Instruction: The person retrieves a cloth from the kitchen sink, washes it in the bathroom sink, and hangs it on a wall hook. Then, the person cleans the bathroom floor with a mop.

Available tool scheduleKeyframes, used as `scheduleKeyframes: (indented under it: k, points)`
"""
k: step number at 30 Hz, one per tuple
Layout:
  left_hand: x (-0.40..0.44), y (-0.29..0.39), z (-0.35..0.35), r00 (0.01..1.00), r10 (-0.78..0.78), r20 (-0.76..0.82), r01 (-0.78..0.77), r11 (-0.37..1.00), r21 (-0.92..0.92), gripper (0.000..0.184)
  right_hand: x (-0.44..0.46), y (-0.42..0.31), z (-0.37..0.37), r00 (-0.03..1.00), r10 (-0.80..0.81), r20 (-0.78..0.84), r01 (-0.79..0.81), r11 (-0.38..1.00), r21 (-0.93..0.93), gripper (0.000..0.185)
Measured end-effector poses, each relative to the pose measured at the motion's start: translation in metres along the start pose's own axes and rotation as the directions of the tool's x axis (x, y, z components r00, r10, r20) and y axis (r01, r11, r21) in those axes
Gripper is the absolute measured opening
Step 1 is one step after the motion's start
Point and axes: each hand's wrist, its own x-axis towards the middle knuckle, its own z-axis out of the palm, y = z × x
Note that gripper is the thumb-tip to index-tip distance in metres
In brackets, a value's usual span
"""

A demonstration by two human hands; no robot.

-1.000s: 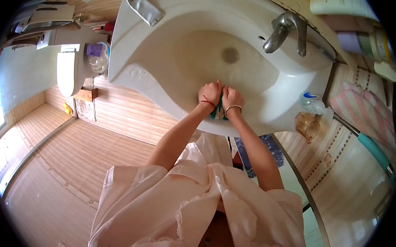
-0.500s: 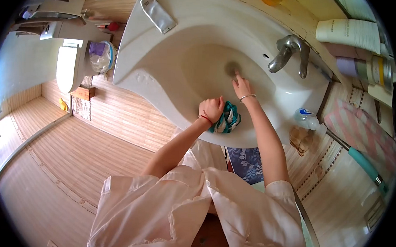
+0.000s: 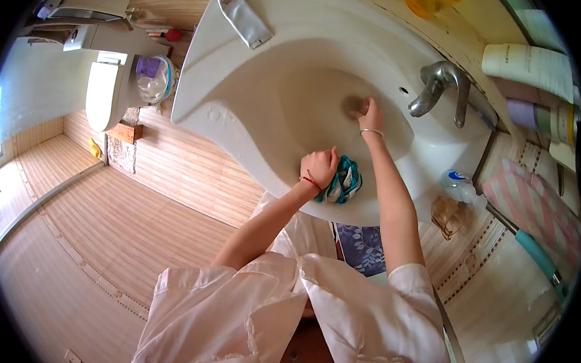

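A white washbasin [image 3: 228, 96] holds what looks like cloudy water. At its near edge my left hand [image 3: 320, 167], with a red string at the wrist, is closed against a bunched teal-and-white cloth [image 3: 345, 182]. The cloth hangs to the right of the fist, over the inner slope. Deeper in the bowl, my right hand [image 3: 371, 118], wearing a silver bangle, has its fingers curled at the dark round drain [image 3: 353, 106]. Whatever lies between those fingertips is hidden.
A grey tap [image 3: 439, 90] stands at the basin's right side. On the far rim lies a silver tube [image 3: 244, 20]. Bottles and a white tube [image 3: 525, 69] line the shelf at right. Below are a plastic bottle [image 3: 458, 182] and a teal-handled pole [image 3: 533, 252].
My right hand has gone from a pointing finger at the drain to curled fingers at its right edge. My left hand stays with the cloth. The view has shifted slightly.
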Motion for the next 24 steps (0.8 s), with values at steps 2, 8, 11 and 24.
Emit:
scheduleKeyframes:
  k: [2, 8, 11, 24]
  points:
    - [0.000, -0.001, 0.000, 1.000, -0.001, 0.013, 0.001, 1.000, -0.012, 0.042, -0.002, -0.022, -0.014, 0.988, 0.144, 0.061, -0.134, 0.981, -0.137, 0.041]
    - [0.001, 0.000, -0.001, 1.000, -0.002, 0.016, 0.003, 1.000, -0.016, 0.043, 0.003, -0.044, -0.026, 0.968, 0.240, 0.070, -0.216, 0.943, -0.254, 0.035]
    - [-0.003, 0.001, 0.000, 1.000, -0.010, 0.018, 0.010, 1.000, -0.012, 0.044, -0.015, -0.022, -0.012, 0.998, -0.009, -0.057, -0.002, 0.979, -0.202, 0.024]
    - [0.001, -0.002, 0.001, 1.000, -0.015, 0.011, 0.016, 1.000, -0.023, 0.041, -0.042, -0.023, -0.018, 0.947, -0.066, 0.316, 0.204, 0.880, -0.428, 0.040]
